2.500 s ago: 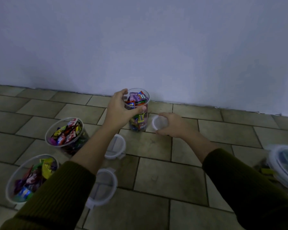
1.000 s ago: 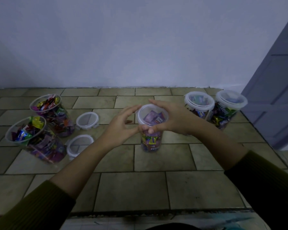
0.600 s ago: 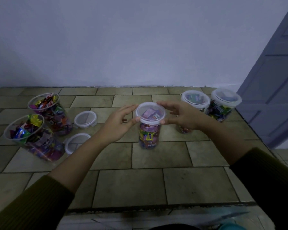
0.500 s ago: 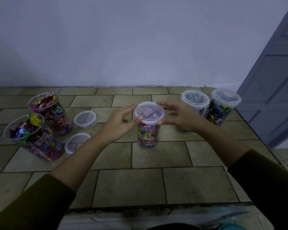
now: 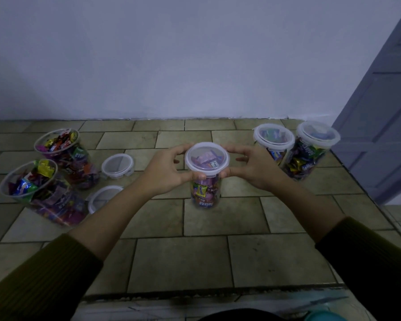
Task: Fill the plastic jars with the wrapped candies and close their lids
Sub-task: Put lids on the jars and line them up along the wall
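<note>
Both hands, left and right, grip the lid on the centre jar; five jars, two loose lids beside it.

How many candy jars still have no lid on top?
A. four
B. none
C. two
C: the two open jars on the left show bare candies at the top, with two loose lids lying on the floor beside them, while the middle jar and the two jars on the right have lids on.
</note>
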